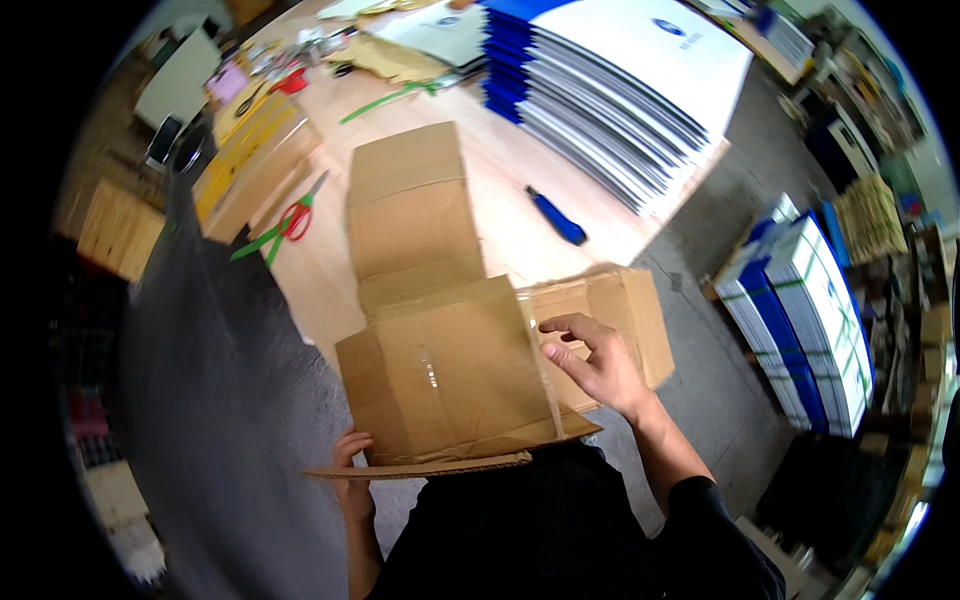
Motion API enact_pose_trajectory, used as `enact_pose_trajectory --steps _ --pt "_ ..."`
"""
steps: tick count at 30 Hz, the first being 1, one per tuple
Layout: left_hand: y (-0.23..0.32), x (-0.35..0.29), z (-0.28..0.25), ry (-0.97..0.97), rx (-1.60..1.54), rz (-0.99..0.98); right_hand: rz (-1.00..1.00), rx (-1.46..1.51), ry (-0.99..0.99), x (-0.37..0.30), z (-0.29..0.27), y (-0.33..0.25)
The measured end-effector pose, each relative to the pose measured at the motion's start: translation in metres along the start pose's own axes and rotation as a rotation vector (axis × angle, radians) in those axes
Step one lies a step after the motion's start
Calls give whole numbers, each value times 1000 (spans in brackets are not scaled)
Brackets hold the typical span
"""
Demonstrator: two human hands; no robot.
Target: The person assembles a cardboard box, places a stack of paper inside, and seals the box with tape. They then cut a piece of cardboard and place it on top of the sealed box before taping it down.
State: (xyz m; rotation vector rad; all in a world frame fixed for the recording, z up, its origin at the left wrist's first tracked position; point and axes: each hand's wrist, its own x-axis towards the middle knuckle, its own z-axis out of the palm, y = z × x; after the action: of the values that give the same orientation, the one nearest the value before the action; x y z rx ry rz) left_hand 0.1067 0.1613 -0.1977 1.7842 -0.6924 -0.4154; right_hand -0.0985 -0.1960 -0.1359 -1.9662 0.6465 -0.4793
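Observation:
An unfolded brown cardboard box [450,370] lies at the table's near edge, against my body, with flaps spreading away and to the right. One long flap [412,220] reaches across the tabletop. My left hand [352,455] grips the box's near left edge, its fingertips on the cardboard and the rest partly hidden. Over the right flap [645,325] is my right hand [600,365], fingers bent and apart from the thumb, with nothing between them. A strip of clear tape shows on the middle panel. Beyond the box lies a blue utility knife [557,215].
A tall stack of white and blue printed folded sheets [610,90] stands at the table's far right. Red-handled scissors [296,220] and a green strap lie left, beside a yellow-topped box [255,165]. Strapped bundles [795,320] sit on the floor at right.

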Motion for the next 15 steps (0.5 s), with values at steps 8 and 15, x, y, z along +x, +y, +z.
enact_pose_trajectory --steps 8,15 --pt "-10 -11 -4 -29 -22 -43 -403 -435 -317 115 72 -27" --pt "14 -4 43 386 -91 -200 -227 -645 -695 119 86 -22"
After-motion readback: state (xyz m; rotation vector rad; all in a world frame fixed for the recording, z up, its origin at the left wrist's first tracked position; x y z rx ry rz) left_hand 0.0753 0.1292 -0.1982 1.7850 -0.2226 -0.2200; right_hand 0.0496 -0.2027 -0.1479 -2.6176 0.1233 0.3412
